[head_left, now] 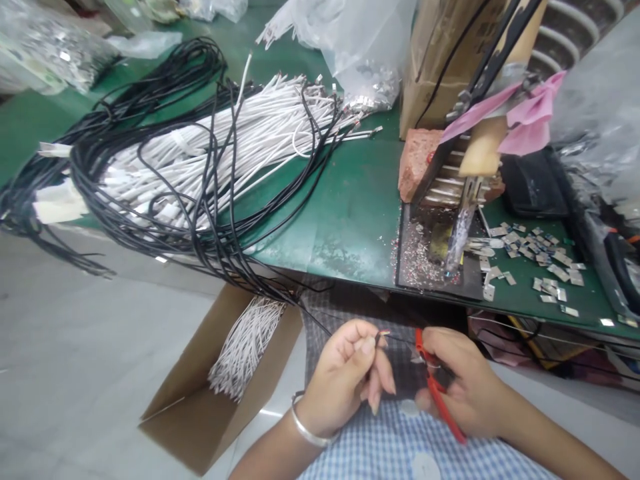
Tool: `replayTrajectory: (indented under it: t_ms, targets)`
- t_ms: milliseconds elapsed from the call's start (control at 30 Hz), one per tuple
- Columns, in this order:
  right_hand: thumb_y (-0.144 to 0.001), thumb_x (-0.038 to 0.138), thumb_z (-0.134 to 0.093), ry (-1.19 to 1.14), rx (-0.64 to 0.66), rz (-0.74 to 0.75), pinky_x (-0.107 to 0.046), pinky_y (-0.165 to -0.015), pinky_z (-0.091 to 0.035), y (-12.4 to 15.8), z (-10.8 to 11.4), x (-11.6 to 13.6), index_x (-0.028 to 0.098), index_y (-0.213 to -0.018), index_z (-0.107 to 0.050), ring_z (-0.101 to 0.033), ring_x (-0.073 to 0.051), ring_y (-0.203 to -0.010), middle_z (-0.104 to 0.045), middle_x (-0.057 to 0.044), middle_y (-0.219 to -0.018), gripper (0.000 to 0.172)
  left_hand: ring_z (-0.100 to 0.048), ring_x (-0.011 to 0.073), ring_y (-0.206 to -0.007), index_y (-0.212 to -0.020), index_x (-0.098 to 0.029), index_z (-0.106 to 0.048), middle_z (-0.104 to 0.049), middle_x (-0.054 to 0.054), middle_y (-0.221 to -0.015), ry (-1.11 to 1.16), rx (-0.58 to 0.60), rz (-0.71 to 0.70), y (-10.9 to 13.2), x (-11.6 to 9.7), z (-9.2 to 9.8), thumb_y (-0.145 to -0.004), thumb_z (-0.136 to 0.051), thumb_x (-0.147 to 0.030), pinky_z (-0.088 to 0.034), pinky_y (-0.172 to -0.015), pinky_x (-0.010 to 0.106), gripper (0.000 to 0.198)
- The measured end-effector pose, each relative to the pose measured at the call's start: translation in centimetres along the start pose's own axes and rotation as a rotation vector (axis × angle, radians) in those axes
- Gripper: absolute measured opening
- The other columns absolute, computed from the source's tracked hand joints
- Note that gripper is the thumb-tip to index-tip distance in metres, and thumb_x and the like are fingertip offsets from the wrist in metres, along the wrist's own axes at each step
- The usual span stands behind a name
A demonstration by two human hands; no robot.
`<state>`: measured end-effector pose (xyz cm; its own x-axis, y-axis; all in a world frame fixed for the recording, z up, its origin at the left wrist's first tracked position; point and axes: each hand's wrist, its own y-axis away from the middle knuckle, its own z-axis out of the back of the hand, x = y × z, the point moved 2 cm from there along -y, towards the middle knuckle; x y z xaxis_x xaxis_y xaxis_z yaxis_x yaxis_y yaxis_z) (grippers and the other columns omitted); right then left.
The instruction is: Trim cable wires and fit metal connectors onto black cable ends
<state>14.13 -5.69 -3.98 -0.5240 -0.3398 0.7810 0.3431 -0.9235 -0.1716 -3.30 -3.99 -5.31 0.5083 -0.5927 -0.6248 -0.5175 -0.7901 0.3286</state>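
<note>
End of slim black cable (379,339), coloured cores (384,333) bared, pinched in left hand (353,367) in front of green tabletop (345,230); red-handled metal cutting tool (447,410) gripped in right hand (465,377), blades indistinct. Apparently mid-trimming or stripping; next, calls for steady tip and careful alignment.

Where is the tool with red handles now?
Lower right in the head view, the red-handled tool is in the right hand, below the green table.
</note>
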Motion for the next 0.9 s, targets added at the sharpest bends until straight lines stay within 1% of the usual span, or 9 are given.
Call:
replayTrajectory:
  t_ms: [67, 167, 267, 400, 600, 733, 900]
  targets:
    - [-0.093, 0.068, -0.038, 0.04, -0.039, 0.038, -0.025, -0.049, -0.032, -0.1, 0.0, 0.0, 0.021, -0.068, -0.046, -0.041, -0.012, -0.05, -0.046, 0.003, -0.057, 0.054, -0.05, 0.0045, -0.031, -0.088, -0.016, -0.057, -0.071, 0.0, -0.058, -0.007, 0.001, 0.015, 0.0, 0.1, -0.1, -0.092, -0.065, -0.042, -0.023, -0.03, 0.01, 0.027]
    - [-0.092, 0.061, -0.048, 0.121, -0.07, 0.098, -0.026, -0.051, -0.032, -0.3, -0.1, -0.1, 0.021, -0.068, -0.046, -0.042, -0.012, -0.051, -0.048, 0.002, -0.056, 0.047, -0.055, 0.0056, -0.032, -0.089, -0.016, -0.056, -0.073, 0.001, -0.059, -0.026, -0.015, 0.034, 0.1, 0.2, -0.3, -0.092, -0.064, -0.044, -0.026, -0.03, 0.009, 0.029]
    - [-0.091, 0.052, -0.054, 0.178, -0.06, 0.13, -0.026, -0.052, -0.032, -0.5, 0.0, -0.2, 0.021, -0.068, -0.047, -0.042, -0.012, -0.051, -0.049, 0.002, -0.056, 0.04, -0.056, 0.0058, -0.033, -0.09, -0.017, -0.055, -0.073, 0.001, -0.059, -0.056, -0.028, 0.032, 0.3, 0.3, -0.4, -0.092, -0.064, -0.045, -0.028, -0.03, 0.009, 0.03]
    - [-0.093, 0.048, -0.052, 0.216, -0.04, 0.154, -0.026, -0.052, -0.031, -0.7, 0.3, -0.3, 0.021, -0.067, -0.048, -0.042, -0.012, -0.05, -0.05, 0.002, -0.055, 0.037, -0.056, 0.0053, -0.033, -0.089, -0.018, -0.054, -0.073, 0.0, -0.059, -0.108, -0.046, 0.016, 0.5, 0.5, -0.4, -0.093, -0.062, -0.046, -0.029, -0.031, 0.008, 0.03]
    - [-0.093, 0.045, -0.052, 0.188, -0.02, 0.145, -0.026, -0.051, -0.031, -0.7, 0.8, -0.5, 0.021, -0.068, -0.049, -0.043, -0.013, -0.05, -0.051, 0.002, -0.055, 0.035, -0.053, 0.0053, -0.032, -0.088, -0.018, -0.053, -0.071, -0.001, -0.056, -0.192, -0.063, 0.013, 0.7, 0.5, -0.6, -0.093, -0.061, -0.047, -0.028, -0.032, 0.01, 0.03]
    - [-0.092, 0.045, -0.054, 0.158, -0.013, 0.135, -0.026, -0.051, -0.029, -0.8, 1.0, -0.6, 0.022, -0.067, -0.046, -0.041, -0.012, -0.049, -0.048, 0.003, -0.054, 0.035, -0.051, 0.0046, -0.032, -0.087, -0.018, -0.054, -0.07, -0.001, -0.055, -0.243, -0.075, 0.027, 0.6, 0.3, -0.9, -0.092, -0.062, -0.049, -0.028, -0.033, 0.01, 0.032]
    - [-0.091, 0.048, -0.056, 0.063, 0.033, 0.061, -0.025, -0.051, -0.03, -0.6, 1.1, -0.7, 0.021, -0.068, -0.046, -0.041, -0.011, -0.05, -0.046, 0.004, -0.055, 0.037, -0.05, 0.0048, -0.033, -0.087, -0.017, -0.055, -0.068, -0.001, -0.054, -0.304, -0.114, 0.064, 0.5, 0.1, -1.1, -0.088, -0.065, -0.053, -0.028, -0.034, 0.01, 0.037]
